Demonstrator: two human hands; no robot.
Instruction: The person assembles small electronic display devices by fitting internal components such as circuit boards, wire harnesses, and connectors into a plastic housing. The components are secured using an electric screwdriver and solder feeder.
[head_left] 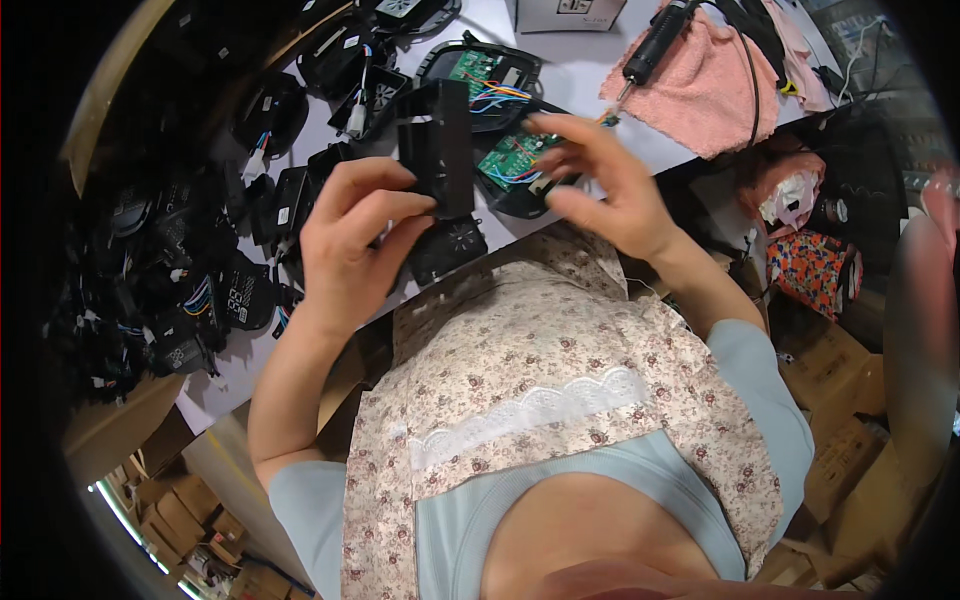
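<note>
My left hand [362, 235] pinches the edge of a long black plastic housing [452, 150], held upright near the front edge of the table. Below the housing lies a smaller black part with a round vented pattern [462, 240]. My right hand [615, 195] is a little to the right, fingers apart and slightly blurred, with nothing visible in it. Beside its fingertips is a green circuit board [510, 160] with coloured wires, set in a black casing. Behind that, another open casing [530, 65] holds a green board and a bundle of wires.
A black corded tool with a thin metal tip [655, 45] rests on a pink cloth [700, 90] at right. Many black casings with wires [175, 270] are heaped at left. A white box [568, 14] stands at the back. Cardboard boxes [835, 370] sit below the table.
</note>
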